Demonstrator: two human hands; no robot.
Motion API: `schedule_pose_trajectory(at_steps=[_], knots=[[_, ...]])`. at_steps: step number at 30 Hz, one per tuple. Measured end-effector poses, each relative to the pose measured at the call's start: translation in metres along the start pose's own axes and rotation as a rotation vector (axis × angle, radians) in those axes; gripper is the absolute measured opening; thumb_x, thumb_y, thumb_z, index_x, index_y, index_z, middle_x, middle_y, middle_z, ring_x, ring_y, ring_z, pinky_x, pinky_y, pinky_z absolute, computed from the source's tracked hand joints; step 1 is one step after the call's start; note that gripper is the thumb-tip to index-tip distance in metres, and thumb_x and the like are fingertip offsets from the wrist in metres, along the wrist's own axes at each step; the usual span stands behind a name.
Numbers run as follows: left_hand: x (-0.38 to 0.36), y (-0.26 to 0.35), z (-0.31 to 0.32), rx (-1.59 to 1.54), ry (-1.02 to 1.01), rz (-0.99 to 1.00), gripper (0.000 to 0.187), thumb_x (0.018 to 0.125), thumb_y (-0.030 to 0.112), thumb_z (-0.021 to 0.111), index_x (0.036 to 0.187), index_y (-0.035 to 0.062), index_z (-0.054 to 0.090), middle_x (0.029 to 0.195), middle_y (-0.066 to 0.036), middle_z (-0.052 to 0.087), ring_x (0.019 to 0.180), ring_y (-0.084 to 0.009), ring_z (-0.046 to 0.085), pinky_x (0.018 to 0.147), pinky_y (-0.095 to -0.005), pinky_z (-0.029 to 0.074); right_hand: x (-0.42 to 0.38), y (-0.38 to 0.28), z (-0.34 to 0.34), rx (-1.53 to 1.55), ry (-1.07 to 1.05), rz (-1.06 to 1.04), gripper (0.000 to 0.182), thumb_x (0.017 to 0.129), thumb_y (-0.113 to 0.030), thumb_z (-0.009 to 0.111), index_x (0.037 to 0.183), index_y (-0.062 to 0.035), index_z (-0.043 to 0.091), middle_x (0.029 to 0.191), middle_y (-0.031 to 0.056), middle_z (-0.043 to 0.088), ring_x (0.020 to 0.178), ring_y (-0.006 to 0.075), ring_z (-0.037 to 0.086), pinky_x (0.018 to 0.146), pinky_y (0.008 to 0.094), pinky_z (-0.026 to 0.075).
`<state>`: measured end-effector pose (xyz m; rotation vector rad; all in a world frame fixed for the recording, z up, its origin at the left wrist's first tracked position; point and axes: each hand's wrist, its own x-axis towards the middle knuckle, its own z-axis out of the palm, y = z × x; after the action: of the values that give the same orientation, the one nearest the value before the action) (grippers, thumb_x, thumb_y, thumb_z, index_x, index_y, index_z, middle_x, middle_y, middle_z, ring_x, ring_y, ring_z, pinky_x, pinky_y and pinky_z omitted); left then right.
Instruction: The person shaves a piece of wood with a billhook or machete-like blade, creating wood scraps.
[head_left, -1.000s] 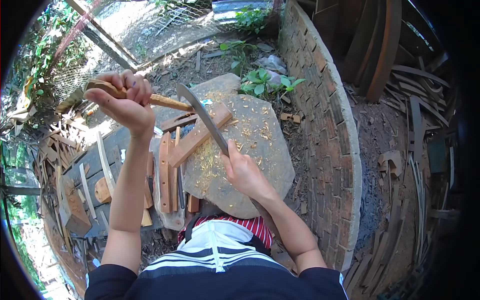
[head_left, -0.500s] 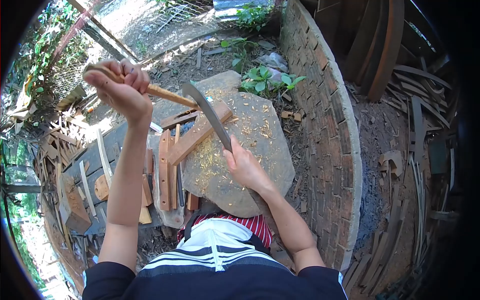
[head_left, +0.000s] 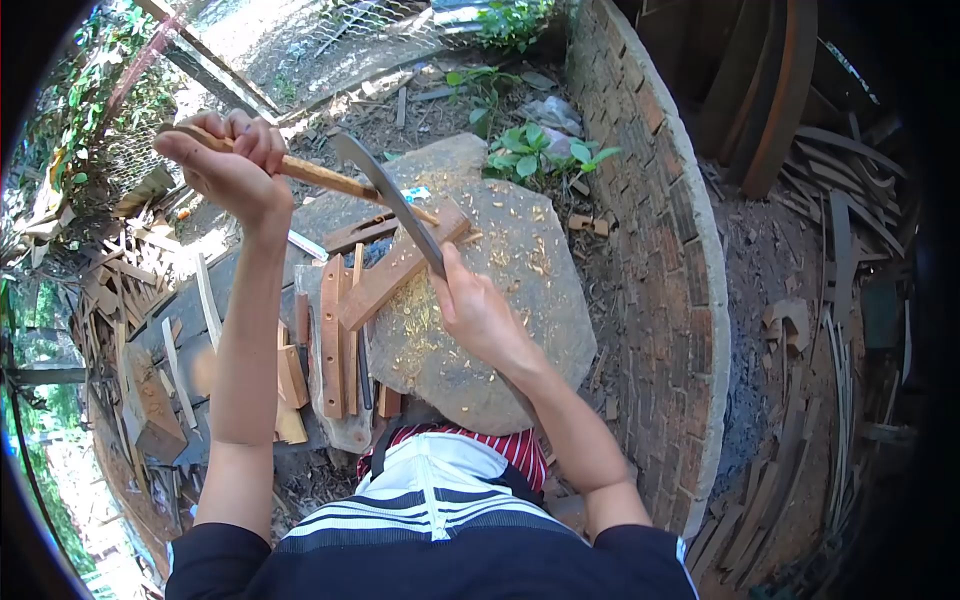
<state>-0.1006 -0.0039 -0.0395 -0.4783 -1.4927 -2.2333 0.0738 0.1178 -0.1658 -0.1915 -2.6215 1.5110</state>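
Two hands busy: left hand (head_left: 235, 170) grip clenched round wooden stick (head_left: 310, 175); right hand (head_left: 480, 318) grip clenched round machete (head_left: 390, 200); no writing legible.

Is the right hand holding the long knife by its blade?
No, the right hand grips the handle end of the knife; the blade stays bare above it.

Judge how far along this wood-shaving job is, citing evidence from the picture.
Done: shavings litter the stone slab, so much carving has happened. In hand: the left hand grips a wooden stick while the right hand holds a long blade against it. Left: several rough wooden pieces lie beside the slab, seemingly uncarved.
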Motion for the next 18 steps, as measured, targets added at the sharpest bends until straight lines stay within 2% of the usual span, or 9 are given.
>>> schedule_pose_trajectory(at_steps=[2, 5, 7, 8, 10, 13, 14, 17, 18], knots=[[0.006, -0.001, 0.005, -0.006, -0.019, -0.014, 0.063, 0.081, 0.075, 0.033, 0.072, 0.0127, 0.033, 0.054, 0.005, 0.024, 0.041, -0.0058, 0.020, 0.034, -0.0217, 0.016, 0.005, -0.022, -0.019, -0.026, -0.030, 0.019, 0.036, 0.092, -0.011, 0.044, 0.123, 0.0056, 0.036, 0.066, 0.0276, 0.059, 0.065, 0.0457, 0.061, 0.055, 0.0533, 0.045], [0.006, -0.003, 0.007, 0.064, -0.056, 0.018, 0.064, 0.081, 0.076, 0.032, 0.075, 0.0120, 0.034, 0.055, 0.004, 0.025, 0.042, -0.0059, 0.021, 0.035, -0.0220, 0.017, 0.004, -0.053, -0.034, -0.044, -0.034, -0.058, 0.040, 0.091, -0.010, 0.044, 0.126, 0.0061, 0.033, 0.066, 0.0275, 0.059, 0.065, 0.0454, 0.061, 0.056, 0.0529, 0.045], [0.003, 0.000, 0.016, 0.017, -0.030, 0.011, 0.063, 0.083, 0.074, 0.032, 0.074, 0.0113, 0.033, 0.054, 0.003, 0.027, 0.040, -0.0060, 0.020, 0.034, -0.0233, 0.018, 0.006, -0.067, -0.043, 0.081, 0.041, -0.097, 0.042, 0.092, -0.011, 0.045, 0.128, 0.0065, 0.034, 0.064, 0.0268, 0.059, 0.064, 0.0451, 0.060, 0.055, 0.0524, 0.046], [0.005, -0.003, 0.015, 0.019, -0.065, 0.019, 0.063, 0.084, 0.073, 0.032, 0.073, 0.0115, 0.033, 0.054, 0.003, 0.027, 0.040, -0.0062, 0.019, 0.034, -0.0231, 0.018, 0.009, -0.061, -0.037, 0.079, 0.035, -0.105, 0.042, 0.092, -0.011, 0.045, 0.128, 0.0065, 0.034, 0.064, 0.0268, 0.059, 0.064, 0.0451, 0.060, 0.055, 0.0524, 0.046], [0.007, -0.007, 0.007, 0.015, -0.096, 0.038, 0.062, 0.085, 0.072, 0.031, 0.073, 0.0116, 0.032, 0.054, 0.003, 0.026, 0.040, -0.0064, 0.019, 0.034, -0.0230, 0.018, 0.012, -0.033, -0.016, -0.023, -0.055, 0.131, 0.041, 0.092, -0.013, 0.045, 0.127, 0.0060, 0.037, 0.067, 0.0282, 0.059, 0.068, 0.0463, 0.060, 0.058, 0.0534, 0.046], [0.009, -0.005, 0.000, -0.051, -0.023, 0.010, 0.061, 0.084, 0.072, 0.033, 0.072, 0.0122, 0.031, 0.053, 0.005, 0.023, 0.039, -0.0057, 0.019, 0.033, -0.0219, 0.017, 0.013, -0.012, -0.001, -0.055, 0.026, -0.009, 0.034, 0.093, -0.015, 0.047, 0.121, 0.0026, 0.038, 0.071, 0.0290, 0.059, 0.067, 0.0465, 0.060, 0.056, 0.0529, 0.043], [0.011, -0.005, -0.004, -0.051, -0.012, -0.002, 0.061, 0.084, 0.073, 0.034, 0.072, 0.0126, 0.031, 0.053, 0.005, 0.024, 0.039, -0.0053, 0.020, 0.033, -0.0216, 0.017, 0.010, -0.008, -0.001, -0.004, -0.020, 0.060, 0.035, 0.093, -0.016, 0.047, 0.121, 0.0032, 0.038, 0.074, 0.0309, 0.059, 0.071, 0.0478, 0.060, 0.061, 0.0540, 0.044], [0.009, 0.001, -0.007, -0.037, 0.009, -0.008, 0.061, 0.083, 0.074, 0.035, 0.071, 0.0136, 0.031, 0.052, 0.006, 0.024, 0.038, -0.0046, 0.020, 0.031, -0.0212, 0.018, 0.008, -0.020, -0.007, -0.099, -0.104, 0.108, 0.035, 0.093, -0.016, 0.047, 0.121, 0.0039, 0.040, 0.075, 0.0308, 0.059, 0.074, 0.0481, 0.059, 0.063, 0.0530, 0.045], [0.009, 0.008, -0.006, 0.007, -0.055, 0.012, 0.062, 0.082, 0.074, 0.036, 0.070, 0.0136, 0.031, 0.051, 0.006, 0.024, 0.037, -0.0044, 0.020, 0.031, -0.0216, 0.017, 0.007, -0.022, -0.006, -0.099, -0.103, 0.103, 0.035, 0.093, -0.016, 0.047, 0.121, 0.0039, 0.040, 0.075, 0.0308, 0.059, 0.074, 0.0481, 0.059, 0.063, 0.0530, 0.045]])
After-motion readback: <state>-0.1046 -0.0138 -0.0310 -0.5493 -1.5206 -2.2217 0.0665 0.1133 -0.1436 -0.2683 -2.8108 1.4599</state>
